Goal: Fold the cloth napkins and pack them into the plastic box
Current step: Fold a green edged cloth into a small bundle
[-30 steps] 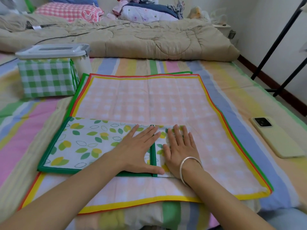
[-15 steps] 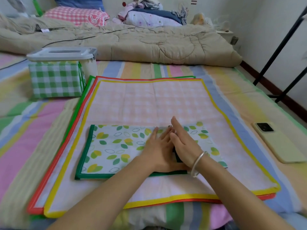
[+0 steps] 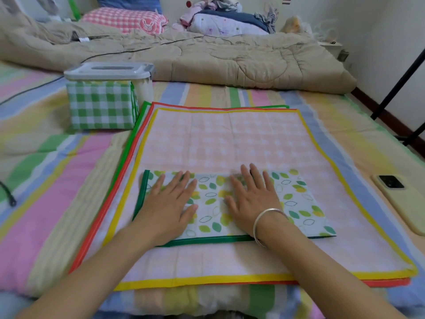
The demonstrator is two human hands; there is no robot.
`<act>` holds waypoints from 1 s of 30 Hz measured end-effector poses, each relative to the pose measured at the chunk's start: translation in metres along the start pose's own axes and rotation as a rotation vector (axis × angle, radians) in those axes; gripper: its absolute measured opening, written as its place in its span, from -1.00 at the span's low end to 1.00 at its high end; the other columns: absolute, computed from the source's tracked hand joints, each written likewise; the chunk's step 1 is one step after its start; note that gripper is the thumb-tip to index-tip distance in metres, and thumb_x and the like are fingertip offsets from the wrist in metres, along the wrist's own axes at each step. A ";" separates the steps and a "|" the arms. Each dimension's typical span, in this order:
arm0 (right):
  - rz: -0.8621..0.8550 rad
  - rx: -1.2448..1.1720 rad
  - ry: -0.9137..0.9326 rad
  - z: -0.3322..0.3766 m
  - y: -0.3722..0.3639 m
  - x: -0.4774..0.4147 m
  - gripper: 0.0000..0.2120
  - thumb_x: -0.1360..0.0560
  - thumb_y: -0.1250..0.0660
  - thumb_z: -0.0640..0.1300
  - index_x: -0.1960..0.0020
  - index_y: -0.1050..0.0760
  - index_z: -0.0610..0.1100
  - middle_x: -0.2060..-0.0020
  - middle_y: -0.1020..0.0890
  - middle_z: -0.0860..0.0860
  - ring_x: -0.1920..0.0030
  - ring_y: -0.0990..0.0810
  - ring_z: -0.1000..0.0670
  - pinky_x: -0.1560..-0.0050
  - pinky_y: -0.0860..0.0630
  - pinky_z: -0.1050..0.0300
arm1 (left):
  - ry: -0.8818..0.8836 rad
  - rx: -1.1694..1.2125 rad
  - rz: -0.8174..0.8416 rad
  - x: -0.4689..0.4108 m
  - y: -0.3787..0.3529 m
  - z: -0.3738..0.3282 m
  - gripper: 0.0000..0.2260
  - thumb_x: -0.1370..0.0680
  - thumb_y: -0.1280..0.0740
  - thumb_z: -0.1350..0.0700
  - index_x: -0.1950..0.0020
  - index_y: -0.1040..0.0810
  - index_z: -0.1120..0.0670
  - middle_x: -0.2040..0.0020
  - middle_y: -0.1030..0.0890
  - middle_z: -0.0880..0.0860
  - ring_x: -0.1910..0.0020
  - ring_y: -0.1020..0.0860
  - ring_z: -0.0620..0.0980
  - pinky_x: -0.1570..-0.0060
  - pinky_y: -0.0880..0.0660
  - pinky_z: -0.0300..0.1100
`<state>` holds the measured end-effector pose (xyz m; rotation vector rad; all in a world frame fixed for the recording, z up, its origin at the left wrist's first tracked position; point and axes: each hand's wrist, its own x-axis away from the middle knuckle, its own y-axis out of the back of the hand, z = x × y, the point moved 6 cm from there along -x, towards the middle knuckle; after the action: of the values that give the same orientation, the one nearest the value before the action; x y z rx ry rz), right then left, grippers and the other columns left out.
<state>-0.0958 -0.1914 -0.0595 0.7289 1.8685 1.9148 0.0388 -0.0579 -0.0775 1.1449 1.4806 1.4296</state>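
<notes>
— How does the napkin look, and where is it?

— The leaf-print napkin (image 3: 211, 203) is folded into a long band, white with green and yellow leaves. A green hem runs along its left and near edges. It lies flat on a pink checked napkin (image 3: 225, 143) with a yellow hem, spread open on the striped bed (image 3: 57, 180). The plastic box (image 3: 145, 88), with its grey lid on, stands well apart at the far left.

— What is hard to see?

— Under the pink napkin only orange and green hems peek out. A green gingham cloth (image 3: 101, 107) sits at the box, and I cannot tell whether it is inside or just in front. A phone (image 3: 400, 199) is cut off at the right edge.

— And the hands?

— The left hand (image 3: 170, 203) and right hand (image 3: 250, 201) lie palm down on the leaf napkin, near each other but apart. Each grip is wide, with fingers straight and spread, pressing and holding nothing. A bracelet (image 3: 269, 219) circles the right wrist.
</notes>
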 end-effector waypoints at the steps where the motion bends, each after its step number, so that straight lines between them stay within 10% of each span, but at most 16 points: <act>1: -0.015 0.005 0.056 0.011 0.002 -0.002 -0.23 -0.41 0.45 0.22 -0.59 0.14 0.05 -0.57 0.24 -0.02 -0.54 0.36 -0.07 -0.51 0.30 -0.18 | 0.004 -0.024 -0.010 0.000 -0.003 -0.001 -0.09 -0.28 0.71 -0.35 -0.58 0.32 -0.06 -0.57 0.34 -0.07 -0.55 0.37 -0.09 -0.52 0.37 0.03; 7: 0.069 -0.114 0.264 0.050 -0.009 -0.011 -0.17 -0.31 0.41 0.30 -0.58 0.17 0.15 -0.57 0.24 0.10 -0.54 0.36 -0.01 -0.45 0.30 -0.36 | -0.003 0.254 -0.211 0.003 0.008 0.000 -0.35 -0.57 0.17 -0.25 -0.60 -0.20 -0.03 -0.62 -0.09 -0.06 -0.61 0.00 -0.10 -0.57 0.13 -0.07; 12: 0.055 -0.101 0.274 0.050 -0.014 -0.010 -0.19 -0.35 0.38 0.33 -0.58 0.27 0.11 -0.55 0.30 0.10 -0.53 0.39 -0.01 -0.44 0.33 -0.36 | 0.288 0.375 -0.695 0.035 0.053 0.035 -0.74 -0.55 -0.25 0.17 -0.22 -0.58 0.10 -0.22 -0.57 0.05 -0.23 -0.50 0.07 -0.24 -0.41 -0.06; 17: -0.005 -0.057 0.307 0.053 -0.015 -0.007 -0.24 -0.40 0.37 0.29 -0.56 0.37 0.06 -0.51 0.39 0.15 -0.48 0.50 -0.01 -0.43 0.31 -0.40 | 0.655 0.507 -0.425 0.052 0.047 0.066 -0.79 -0.58 -0.35 0.06 -0.20 -0.49 0.04 0.01 -0.62 -0.07 -0.01 -0.59 0.04 0.08 -0.45 -0.08; 25: -0.020 -0.104 0.349 0.054 -0.013 -0.005 -0.22 -0.40 0.30 0.31 -0.55 0.38 0.09 -0.53 0.30 0.22 -0.50 0.46 -0.02 -0.39 0.34 -0.45 | 0.726 0.441 -0.228 0.042 0.049 0.079 -0.66 -0.52 -0.43 -0.10 -0.18 -0.47 0.03 -0.07 -0.60 -0.06 -0.08 -0.57 0.08 0.02 -0.50 -0.05; 30: 0.003 -0.086 0.350 0.054 -0.016 -0.007 -0.19 -0.38 0.29 0.34 -0.56 0.36 0.09 -0.54 0.27 0.20 -0.51 0.42 -0.03 -0.38 0.34 -0.46 | 0.759 0.452 -0.056 0.033 0.046 0.089 -0.76 -0.44 -0.51 -0.13 0.15 -0.60 0.02 0.19 -0.63 -0.03 0.14 -0.60 0.03 0.11 -0.56 -0.06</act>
<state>-0.0599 -0.1509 -0.0771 0.3882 1.9618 2.2243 0.1179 -0.0010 -0.0363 0.8161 2.4368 1.6262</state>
